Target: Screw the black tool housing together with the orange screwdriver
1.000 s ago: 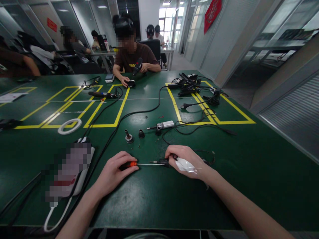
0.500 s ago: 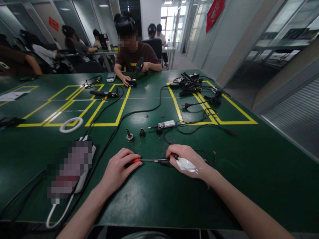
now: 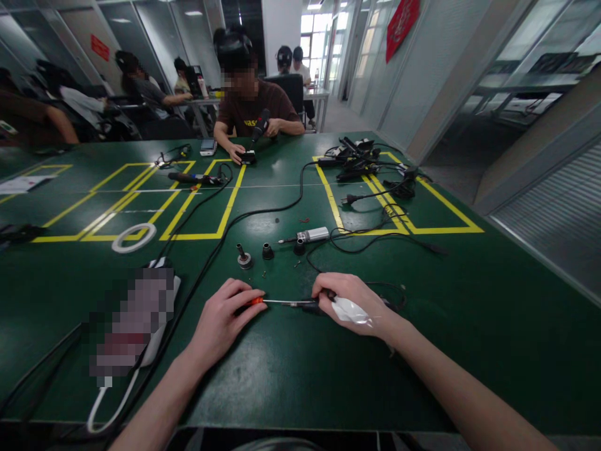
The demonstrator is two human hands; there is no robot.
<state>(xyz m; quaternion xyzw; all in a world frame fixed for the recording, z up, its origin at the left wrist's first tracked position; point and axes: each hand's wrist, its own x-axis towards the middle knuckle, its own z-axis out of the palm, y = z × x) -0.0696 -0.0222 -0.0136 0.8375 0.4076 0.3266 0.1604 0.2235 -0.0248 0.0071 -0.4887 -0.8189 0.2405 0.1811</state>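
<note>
My left hand point(image 3: 230, 311) is closed round the orange handle of a screwdriver point(image 3: 280, 302), low over the table. Its metal shaft points right and meets the end of a black corded tool point(image 3: 310, 305). My right hand point(image 3: 350, 304) grips that tool, covering most of its body; what kind it is I cannot make out. A white patch point(image 3: 350, 311) is taped to the back of this hand. Beyond both hands stand a metal-and-black part with a stem point(image 3: 244, 258) and two black cone-shaped parts point(image 3: 267, 251). Tiny screws point(image 3: 297, 264) lie nearby.
A silver cylindrical motor-like part point(image 3: 313, 235) lies past the cones. Black cords cross the green table point(image 3: 282, 382). At left are a tape roll point(image 3: 134, 238) and a power strip point(image 3: 157, 335); black tools point(image 3: 354, 156) are heaped at back right. A co-worker point(image 3: 263, 103) holds a power drill opposite.
Both hands keep the same hold on the screwdriver and the black corded tool. Only a very slight shift of the camera view shows.
</note>
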